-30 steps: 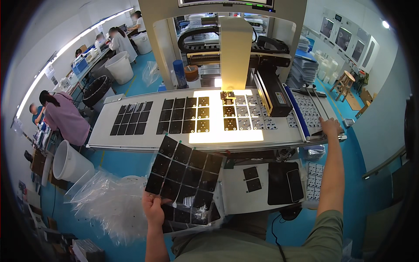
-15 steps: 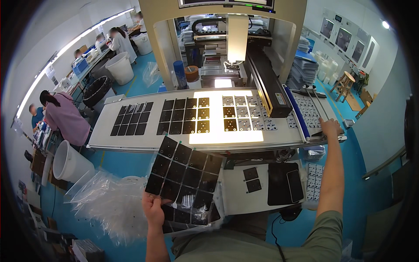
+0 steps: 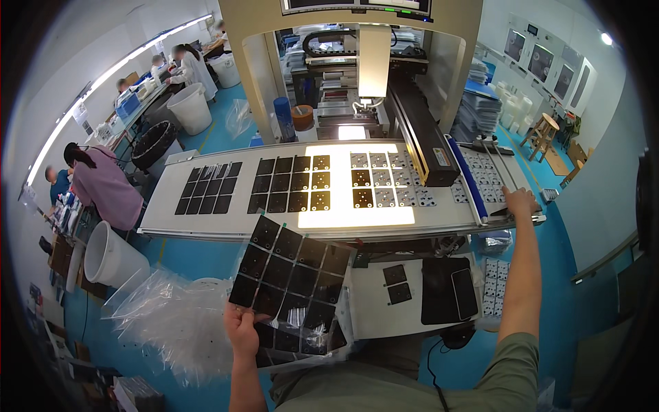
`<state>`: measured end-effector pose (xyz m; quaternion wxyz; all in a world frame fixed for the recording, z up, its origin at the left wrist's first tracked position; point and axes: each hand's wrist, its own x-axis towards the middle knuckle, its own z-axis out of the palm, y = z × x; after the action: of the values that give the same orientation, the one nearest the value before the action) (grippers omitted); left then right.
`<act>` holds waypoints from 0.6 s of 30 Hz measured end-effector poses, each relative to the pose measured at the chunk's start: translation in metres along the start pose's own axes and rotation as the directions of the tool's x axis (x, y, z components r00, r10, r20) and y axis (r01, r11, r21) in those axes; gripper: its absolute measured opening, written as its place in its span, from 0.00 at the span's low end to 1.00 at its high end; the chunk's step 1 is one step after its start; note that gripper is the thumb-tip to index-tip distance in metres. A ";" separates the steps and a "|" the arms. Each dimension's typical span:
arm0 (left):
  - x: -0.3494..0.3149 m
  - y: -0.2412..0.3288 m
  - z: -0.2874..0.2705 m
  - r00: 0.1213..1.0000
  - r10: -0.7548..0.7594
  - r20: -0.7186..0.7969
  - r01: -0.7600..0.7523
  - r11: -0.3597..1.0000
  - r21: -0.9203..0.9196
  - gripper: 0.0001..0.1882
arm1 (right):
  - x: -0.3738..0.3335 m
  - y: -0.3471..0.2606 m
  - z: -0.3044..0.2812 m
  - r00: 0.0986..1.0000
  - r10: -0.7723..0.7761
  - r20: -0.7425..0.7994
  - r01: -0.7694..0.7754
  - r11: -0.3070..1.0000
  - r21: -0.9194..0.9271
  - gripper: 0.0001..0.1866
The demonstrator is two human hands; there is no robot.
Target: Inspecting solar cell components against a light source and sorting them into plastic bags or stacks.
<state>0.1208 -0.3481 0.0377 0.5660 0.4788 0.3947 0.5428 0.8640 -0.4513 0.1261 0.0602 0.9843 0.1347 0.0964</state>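
My left hand (image 3: 241, 331) is closed on the lower left edge of a clear film sheet (image 3: 296, 264) bearing rows of black square pieces. The sheet is held tilted in front of the machine bed, over another sheet of black squares (image 3: 285, 341). My right hand (image 3: 522, 202) reaches to the right end of the bed, its fingers closed at the near end of a thin metal bar (image 3: 499, 161); the fingertips are partly hidden. Left of it, a blue roller (image 3: 467, 178) crosses the bed above film with silvery squares (image 3: 486, 177).
On the long white bed (image 3: 240, 223) lie several groups of black squares (image 3: 209, 187), some brightly lit. A dark gantry beam (image 3: 427, 137) spans it. A side table (image 3: 371, 312) holds a phone (image 3: 465, 293) and a black mat (image 3: 436, 275). Crumpled clear film (image 3: 175, 319) and bins (image 3: 110, 254) are left; people work beyond.
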 end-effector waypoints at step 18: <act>0.002 -0.007 -0.007 1.000 -0.019 0.010 0.019 0.999 -0.049 0.22 | 0.001 0.001 -0.002 1.000 -0.017 0.024 0.017 1.000 0.003 0.46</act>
<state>0.1155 -0.3449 0.0294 0.5845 0.4635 0.3831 0.5447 0.8649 -0.4512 0.1288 0.0611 0.9844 0.1423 0.0836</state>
